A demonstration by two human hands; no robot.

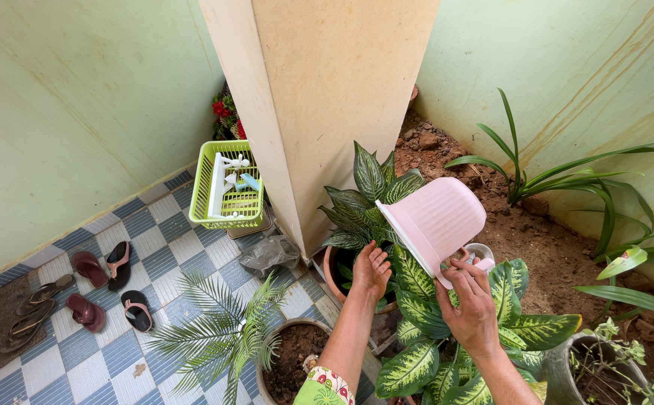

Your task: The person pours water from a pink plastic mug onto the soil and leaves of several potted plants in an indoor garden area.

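A pink ribbed plastic bucket (pixel 438 219) is tipped on its side over a variegated leafy plant (pixel 375 199) in a brown clay pot (pixel 332 274). My right hand (pixel 471 306) grips the bucket at its lower rim, near a small white cup-like object (pixel 480 252). My left hand (pixel 372 270) reaches in among the leaves, fingers spread, just left of the bucket's rim and holding nothing. More spotted green leaves (pixel 417 360) spread below both hands.
A cream pillar (pixel 319 97) rises behind the plants. A lime green basket (pixel 225 184) stands left of it. Several sandals (pixel 94 289) lie on the blue checked tiles. A palm-like plant (pixel 222 330) and soil pot (pixel 291 360) sit near. Bare soil (pixel 537 240) with long-leaved plants lies right.
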